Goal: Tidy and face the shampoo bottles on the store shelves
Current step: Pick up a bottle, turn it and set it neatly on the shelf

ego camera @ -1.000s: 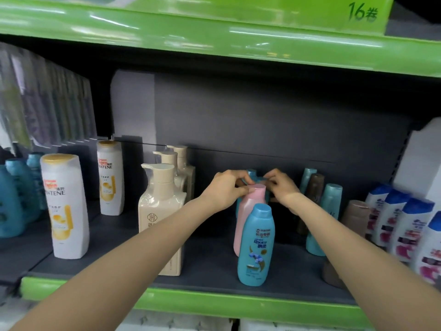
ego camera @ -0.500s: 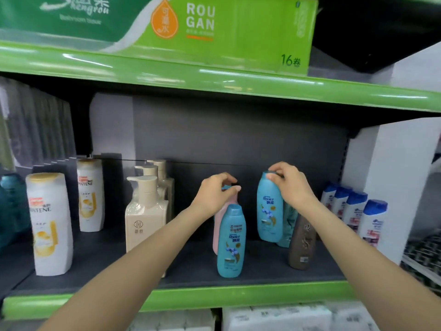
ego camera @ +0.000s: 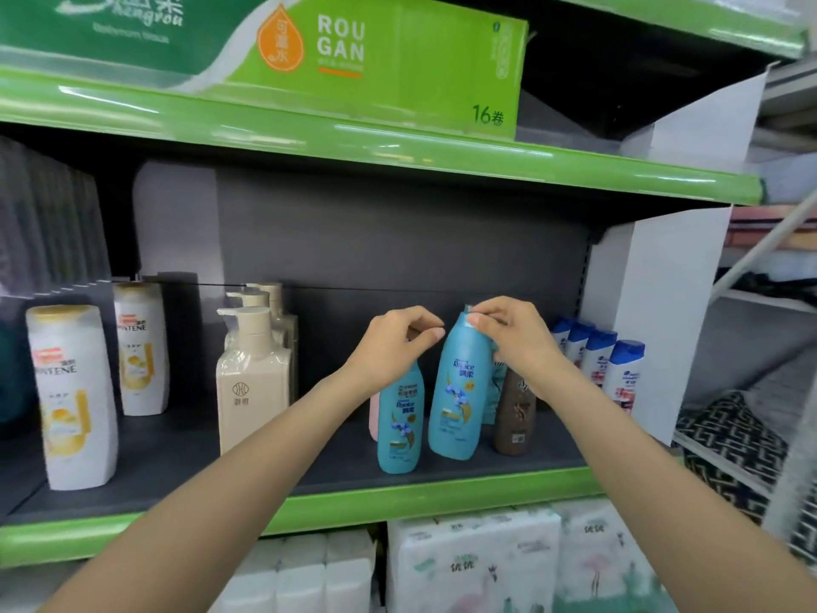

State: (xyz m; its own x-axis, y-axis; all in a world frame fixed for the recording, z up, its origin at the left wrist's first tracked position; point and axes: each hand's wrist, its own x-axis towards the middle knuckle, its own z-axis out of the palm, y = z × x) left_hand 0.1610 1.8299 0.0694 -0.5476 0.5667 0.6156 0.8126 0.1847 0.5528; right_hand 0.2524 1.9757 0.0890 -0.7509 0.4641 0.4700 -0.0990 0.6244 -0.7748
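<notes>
Your right hand (ego camera: 515, 336) pinches the tall teal bottle (ego camera: 460, 391) by its cap, tilted w/ label facing out, near the shelf (ego camera: 309, 506) front, while left hand (ego camera: 393, 342), fingers curled round the smaller teal bottle (ego camera: 400, 420), prob. steadies it.

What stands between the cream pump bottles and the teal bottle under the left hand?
Nothing: in the head view, only bare dark shelf separates the pump bottles from that teal bottle.

Bright overhead store light, glare streaks on green shelf edge (ego camera: 353, 148), blurred corners, wide-angle bending
</notes>
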